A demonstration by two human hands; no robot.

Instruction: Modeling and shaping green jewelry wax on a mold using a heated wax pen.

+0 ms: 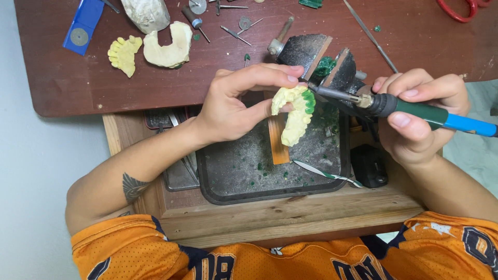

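Observation:
My left hand pinches a pale yellow dental cast by its top end, holding it over the dark tray. Green wax coats some of its teeth. My right hand grips a pen-like electric wax tool with a green and blue handle. The tool's metal tip touches the green wax on the cast.
A second yellow cast and a cream plaster arch lie on the brown bench top. Burs, small discs and metal instruments are scattered at the back. A thin spatula and a wooden strip rest in the tray. Red scissors sit far right.

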